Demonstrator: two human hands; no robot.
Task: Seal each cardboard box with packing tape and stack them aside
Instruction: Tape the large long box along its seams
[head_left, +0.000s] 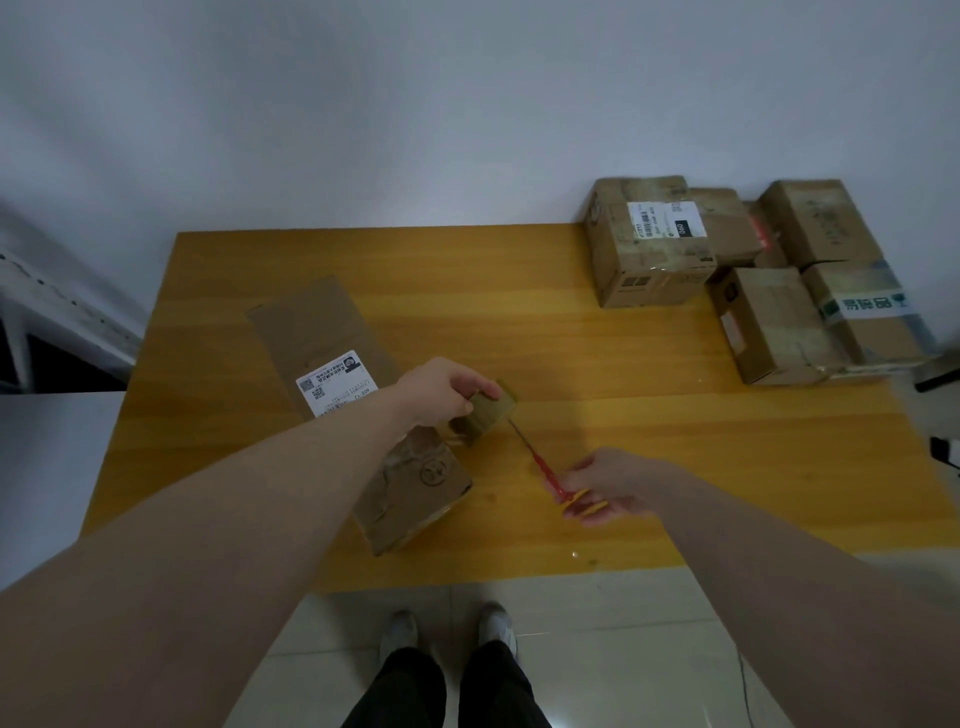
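Left hand grips the tape roll just above the wooden table, beside the unsealed box lying flat at left. Right hand holds red scissors, fingers in the loops, blades pointing at the roll. Box pile sits at the far right corner.
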